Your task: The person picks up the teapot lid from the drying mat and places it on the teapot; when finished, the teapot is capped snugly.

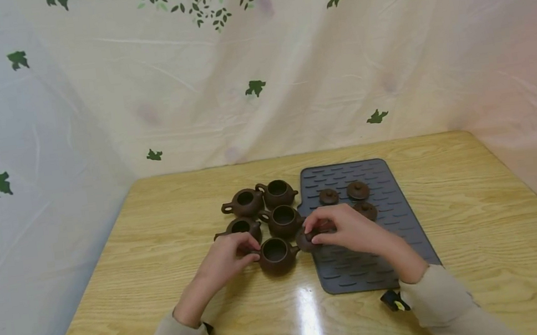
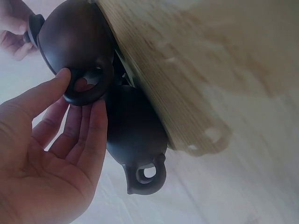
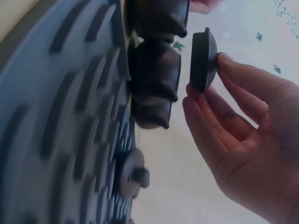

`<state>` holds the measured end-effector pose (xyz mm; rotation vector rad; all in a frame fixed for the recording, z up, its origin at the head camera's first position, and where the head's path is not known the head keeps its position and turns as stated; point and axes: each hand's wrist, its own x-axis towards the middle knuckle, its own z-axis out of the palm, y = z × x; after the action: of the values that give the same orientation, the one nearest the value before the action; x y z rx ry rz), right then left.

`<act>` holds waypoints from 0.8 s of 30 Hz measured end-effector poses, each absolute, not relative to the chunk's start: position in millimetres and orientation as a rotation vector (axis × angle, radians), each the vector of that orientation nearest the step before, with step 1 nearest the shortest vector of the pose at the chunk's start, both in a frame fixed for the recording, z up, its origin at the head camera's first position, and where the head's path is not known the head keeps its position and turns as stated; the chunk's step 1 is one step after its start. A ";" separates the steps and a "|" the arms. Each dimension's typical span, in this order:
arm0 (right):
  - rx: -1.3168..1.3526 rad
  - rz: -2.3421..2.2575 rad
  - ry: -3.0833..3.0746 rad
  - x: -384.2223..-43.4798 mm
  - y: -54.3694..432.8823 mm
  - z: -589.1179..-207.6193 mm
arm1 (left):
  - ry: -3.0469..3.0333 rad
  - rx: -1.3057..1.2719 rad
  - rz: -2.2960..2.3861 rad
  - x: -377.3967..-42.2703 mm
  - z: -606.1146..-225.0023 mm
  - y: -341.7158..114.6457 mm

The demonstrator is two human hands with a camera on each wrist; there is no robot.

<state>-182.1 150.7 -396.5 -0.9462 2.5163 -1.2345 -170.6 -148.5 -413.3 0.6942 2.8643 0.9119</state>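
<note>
My left hand (image 1: pixel 224 258) pinches the handle of the nearest dark brown teapot (image 1: pixel 278 267), which stands lidless on the table. In the left wrist view, the thumb and fingers of the left hand (image 2: pixel 58 158) meet at its loop handle (image 2: pixel 88 97). My right hand (image 1: pixel 351 229) holds a round dark lid (image 1: pixel 304 241) by its knob, just right of that teapot. The right wrist view has this lid (image 3: pixel 202 63) tilted on edge and raised above the mat, its knob between the thumb and fingers of the right hand (image 3: pixel 257 121).
More lidless teapots stand close behind, among them a middle one (image 1: pixel 285 229) and a back one (image 1: pixel 279 195). On a dark ridged mat (image 1: pixel 361 268) to the right lie several lids, including a left one (image 1: pixel 328 197) and a right one (image 1: pixel 358 190). A patterned curtain (image 1: pixel 293 120) hangs behind the wooden table (image 1: pixel 157 248).
</note>
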 end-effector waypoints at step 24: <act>-0.980 -1.295 2.490 -183.7 93.0 -405.1 | 2.895 0.688 0.903 -168.5 -417.4 -145.4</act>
<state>-183.7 93.0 -405.1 -0.9797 2.4903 -1.2948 -168.5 -145.4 -417.4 0.6883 2.8945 0.9025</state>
